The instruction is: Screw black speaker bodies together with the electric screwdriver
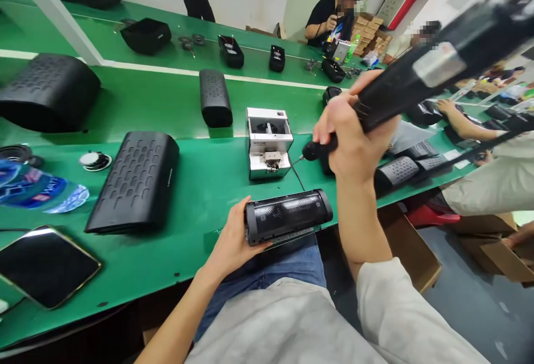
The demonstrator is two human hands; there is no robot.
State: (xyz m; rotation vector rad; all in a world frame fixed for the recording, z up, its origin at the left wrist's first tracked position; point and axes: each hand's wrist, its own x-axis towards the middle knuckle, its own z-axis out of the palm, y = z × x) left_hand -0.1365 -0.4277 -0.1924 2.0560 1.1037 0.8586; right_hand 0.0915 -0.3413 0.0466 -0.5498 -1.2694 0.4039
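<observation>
My left hand (236, 239) grips the left end of a black cylindrical speaker body (287, 215), which lies sideways at the front edge of the green bench. Raised to the right, my right hand (354, 130) is wrapped round a black power screwdriver (417, 72) with a silver label. The tool's upper part is blurred, and its tip cannot be made out. Behind the speaker body stands a silver screw feeder (270, 141), with a thin cable beside it.
Black speaker shells (136, 180) stand to the left, near a phone (48, 266) and a blue plastic wrapper (37, 188). More shells (396, 172) lie at right. People work across and along the bench; cardboard boxes (411, 247) sit below.
</observation>
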